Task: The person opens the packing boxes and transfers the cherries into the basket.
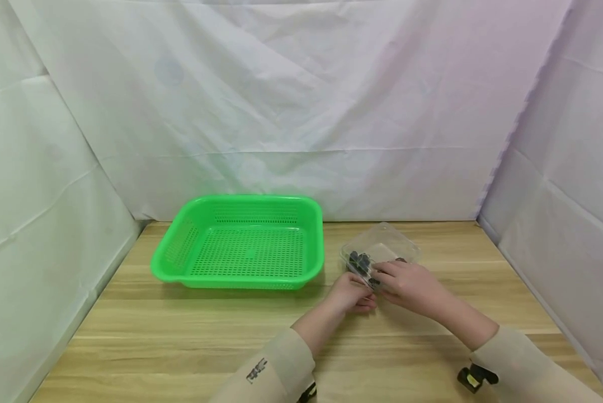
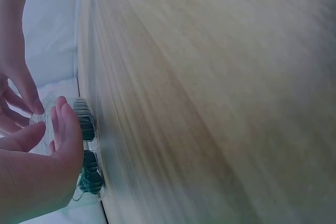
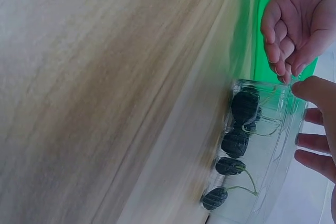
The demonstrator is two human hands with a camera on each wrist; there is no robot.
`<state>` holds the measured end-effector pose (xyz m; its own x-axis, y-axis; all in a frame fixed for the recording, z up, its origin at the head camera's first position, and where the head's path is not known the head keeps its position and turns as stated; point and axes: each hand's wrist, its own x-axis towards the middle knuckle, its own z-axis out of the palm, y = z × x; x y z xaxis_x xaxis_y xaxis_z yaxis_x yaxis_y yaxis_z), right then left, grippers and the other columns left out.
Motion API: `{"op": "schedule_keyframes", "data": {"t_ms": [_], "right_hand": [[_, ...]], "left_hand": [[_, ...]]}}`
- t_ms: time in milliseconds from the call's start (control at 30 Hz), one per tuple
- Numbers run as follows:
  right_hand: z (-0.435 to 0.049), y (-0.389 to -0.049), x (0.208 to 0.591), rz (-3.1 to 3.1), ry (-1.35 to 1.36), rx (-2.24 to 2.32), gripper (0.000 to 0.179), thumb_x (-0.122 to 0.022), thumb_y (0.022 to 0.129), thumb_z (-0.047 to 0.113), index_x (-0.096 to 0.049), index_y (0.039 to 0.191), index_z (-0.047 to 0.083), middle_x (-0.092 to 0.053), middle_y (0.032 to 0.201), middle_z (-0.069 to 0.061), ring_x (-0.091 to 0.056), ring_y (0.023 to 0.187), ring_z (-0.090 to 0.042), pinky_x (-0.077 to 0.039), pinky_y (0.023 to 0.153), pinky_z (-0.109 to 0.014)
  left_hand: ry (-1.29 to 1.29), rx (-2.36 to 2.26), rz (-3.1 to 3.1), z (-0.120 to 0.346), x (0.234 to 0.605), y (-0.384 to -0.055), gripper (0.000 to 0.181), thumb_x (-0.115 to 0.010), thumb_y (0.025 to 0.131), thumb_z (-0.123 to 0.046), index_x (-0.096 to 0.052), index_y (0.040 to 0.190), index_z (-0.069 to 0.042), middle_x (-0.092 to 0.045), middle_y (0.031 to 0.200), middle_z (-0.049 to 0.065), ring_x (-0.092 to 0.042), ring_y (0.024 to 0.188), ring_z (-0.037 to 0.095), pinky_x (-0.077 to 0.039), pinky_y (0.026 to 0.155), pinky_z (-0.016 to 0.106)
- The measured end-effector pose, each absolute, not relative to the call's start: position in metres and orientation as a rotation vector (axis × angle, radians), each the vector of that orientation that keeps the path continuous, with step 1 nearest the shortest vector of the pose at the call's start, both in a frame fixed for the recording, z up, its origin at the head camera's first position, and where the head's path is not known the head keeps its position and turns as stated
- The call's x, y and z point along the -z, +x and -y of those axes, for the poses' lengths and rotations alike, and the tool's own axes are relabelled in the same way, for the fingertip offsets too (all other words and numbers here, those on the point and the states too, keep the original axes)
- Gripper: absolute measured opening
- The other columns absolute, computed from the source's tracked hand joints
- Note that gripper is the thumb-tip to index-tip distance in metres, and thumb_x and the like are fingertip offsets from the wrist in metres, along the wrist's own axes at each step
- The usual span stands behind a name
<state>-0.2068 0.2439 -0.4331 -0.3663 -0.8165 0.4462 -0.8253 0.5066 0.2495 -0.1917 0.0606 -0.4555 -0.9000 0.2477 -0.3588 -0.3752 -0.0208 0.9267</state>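
A clear plastic box [image 1: 393, 242] with dark cherries [image 1: 359, 262] in it sits on the table, right of the middle. In the right wrist view the cherries [image 3: 235, 142] show through its wall, some with thin green stems. My left hand [image 1: 349, 292] pinches the box's near corner, its fingers bent below the rim. Against the same corner lies the thumb of my right hand [image 1: 412, 284], while its other fingers reach over the top edge and grip there. Whether the lid is loose cannot be told. The left wrist view shows both hands close together.
Left of the box stands a green plastic basket [image 1: 191, 278] with perforated sides and bottom. Both rest on a wood-grain table [image 1: 180, 347]. White cloth [image 1: 261, 84] hangs behind the table and along its left and right sides.
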Motion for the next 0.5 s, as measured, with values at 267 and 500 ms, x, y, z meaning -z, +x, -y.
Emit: {"op": "schedule_keyframes", "data": {"t_ms": [267,500], "right_hand": [[-0.2385,-0.2040,0.4335,2.126,1.350,-0.034,0.043,-0.030,0.104,0.023,-0.067,0.088,0.010,-0.067,0.102,-0.008,-0.066,0.079,-0.024,-0.055,0.056,-0.034],[-0.2354,-0.2054,0.4332,2.135,1.344,0.031,0.045,-0.027,0.102,0.021,-0.062,0.074,0.013,-0.066,0.099,-0.007,-0.063,0.072,-0.021,-0.051,0.048,-0.030]], "left_hand": [[-0.126,-1.975,-1.857,-0.0586,0.4543,-0.1894,0.020,-0.065,0.090,0.002,-0.050,0.103,0.001,-0.068,0.079,0.018,-0.071,0.072,0.030,-0.059,0.067,0.038],[-0.125,-1.982,-1.856,-0.0590,0.4551,-0.1905,0.021,-0.064,0.090,0.003,-0.050,0.104,0.000,-0.068,0.080,0.017,-0.070,0.070,0.027,-0.059,0.068,0.039]]}}
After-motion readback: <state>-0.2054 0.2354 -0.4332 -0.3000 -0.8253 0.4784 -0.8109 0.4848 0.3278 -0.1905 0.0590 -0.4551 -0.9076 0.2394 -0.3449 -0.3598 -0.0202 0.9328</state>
